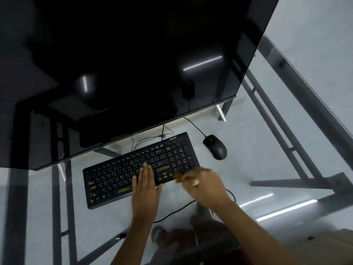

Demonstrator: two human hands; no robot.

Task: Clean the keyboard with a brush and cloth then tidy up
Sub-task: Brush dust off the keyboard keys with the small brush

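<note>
A glass desktop (257,142) on a dark metal frame, seen from above by the person working at it; a pale tiled floor shows through the glass. A large black monitor (133,54), switched off, fills the upper half of the view and leans out over the back of the desk. Just in front of it a black Acer keyboard (118,175) lies at a slant, its right end farther from the person. The left hand (146,186) rests flat on the keys near the middle of the keyboard, fingers straight and together. The right hand (206,184) is at the keyboard's near right corner, blurred, its fingers curled around a small brush (179,177) with tan bristles that touch that corner; the handle is mostly hidden in the grip. A black wired mouse (215,147) sits just past the keyboard's right end, apart from it, its cable running back under the monitor. Another cable loops across the glass near the right wrist. Bare glass stretches to the right of the mouse as far as the desk's slanting right edge, and also to the left of the keyboard
</note>
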